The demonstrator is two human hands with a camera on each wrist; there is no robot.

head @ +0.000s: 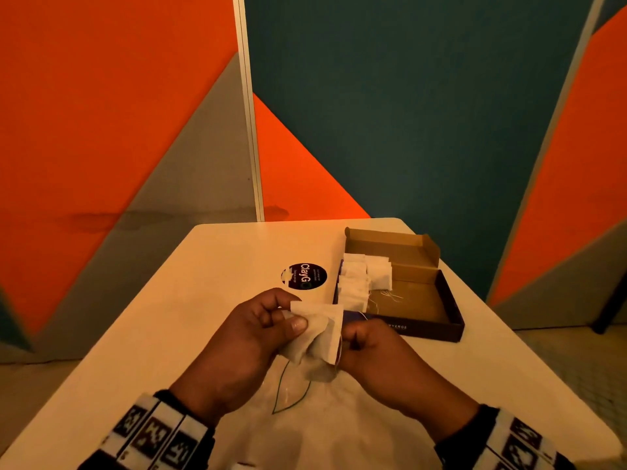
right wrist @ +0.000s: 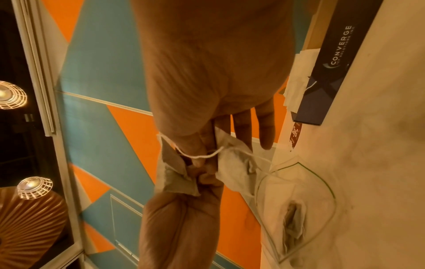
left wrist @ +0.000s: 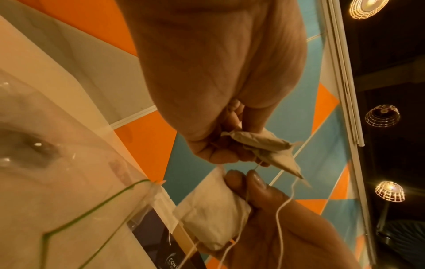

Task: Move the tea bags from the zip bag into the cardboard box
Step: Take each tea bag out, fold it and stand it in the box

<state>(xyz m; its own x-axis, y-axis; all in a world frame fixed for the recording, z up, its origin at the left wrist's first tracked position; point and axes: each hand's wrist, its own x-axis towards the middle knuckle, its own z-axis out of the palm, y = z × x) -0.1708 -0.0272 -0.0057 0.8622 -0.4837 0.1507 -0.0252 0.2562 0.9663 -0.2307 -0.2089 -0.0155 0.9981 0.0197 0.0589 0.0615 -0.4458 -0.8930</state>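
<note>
Both hands are raised over the clear zip bag (head: 298, 415), which lies flat on the table with a green line at its mouth. My left hand (head: 292, 313) pinches a small bunch of white tea bags (head: 317, 334) between thumb and fingers. My right hand (head: 349, 337) grips the same bunch from the right, with strings hanging below. In the left wrist view the right hand's fingers (left wrist: 255, 182) hold one tea bag (left wrist: 214, 209). One tea bag (right wrist: 294, 223) still lies inside the zip bag (right wrist: 299, 191). The open cardboard box (head: 424, 300) stands behind the hands, with several tea bags (head: 363, 276) stacked along its left side.
A round black sticker (head: 304, 276) is on the white table (head: 203, 283), left of the box. The box lid (head: 390, 244) stands folded back. Orange, grey and teal wall panels rise close behind the table's far edge.
</note>
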